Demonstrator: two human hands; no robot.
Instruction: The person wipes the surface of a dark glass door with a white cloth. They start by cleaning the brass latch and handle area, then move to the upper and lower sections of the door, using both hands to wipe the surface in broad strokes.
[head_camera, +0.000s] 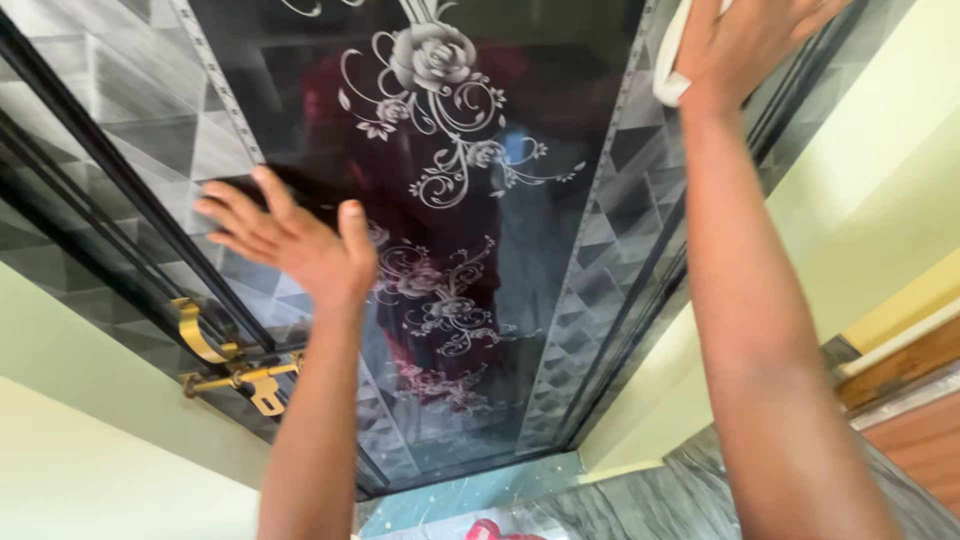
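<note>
The dark glossy door panel (560, 250), printed with pale grey roses and curling scrollwork down its middle and bordered by grey triangle-patterned strips, fills most of the view from 9 o'clock across to 2 o'clock. The left hand (285, 238) lies flat against the panel at about 9 o'clock, its fingers (225, 212) spread wide and pointing toward the left border, holding nothing. The right hand (745, 40) is up at 1 o'clock, at the top edge of the view, pressed open against the right border strip with a white cloth (672, 70) trapped under the palm; only a narrow fold of the cloth shows beside the wrist, and the fingertips are cut off by the frame. Both bare forearms rise from the bottom of the view. A brass-coloured metal door handle with latch (225, 365) sits on the dark frame at 8 o'clock, below and just left of the left forearm. Pale cream walls flank the door on both sides. At 6 o'clock lies a grey marbled floor (640, 500), with a small red object (490, 530) at the bottom edge. A brown wooden strip (900, 370) shows at 4 o'clock.
</note>
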